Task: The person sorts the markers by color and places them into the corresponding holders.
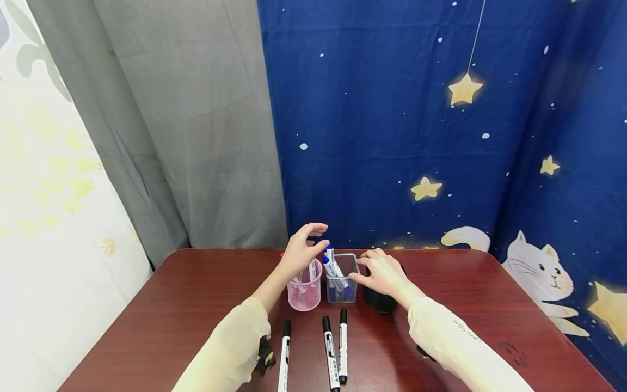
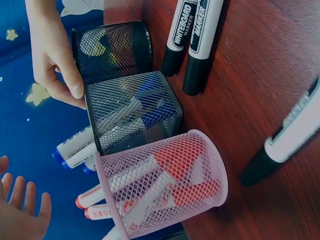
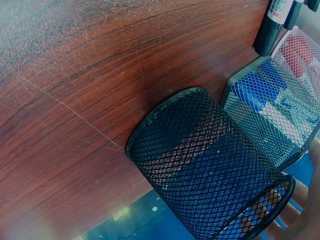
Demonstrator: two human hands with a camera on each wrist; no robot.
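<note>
In the head view my left hand (image 1: 300, 251) is raised above the pink round mesh cup (image 1: 305, 301), fingers loosely bent and holding nothing. Red-capped markers (image 2: 95, 197) stand in that cup. Beside it is a grey square mesh holder (image 1: 334, 297) with several blue-capped markers (image 1: 334, 270) leaning inside. My right hand (image 1: 384, 272) reaches over the black round mesh cup (image 1: 380, 302). Its thumb and a finger lie at the square holder's right rim, apparently touching it. Through the black cup's mesh in the right wrist view, no marker shows.
Three black-capped whiteboard markers lie on the table (image 1: 220, 283) in front of the cups: one at left (image 1: 284, 359) and two close together, a middle marker (image 1: 330, 351) and a right marker (image 1: 343, 348). Behind the table hang a grey curtain (image 1: 196, 136) and a blue star-patterned curtain (image 1: 372, 136).
</note>
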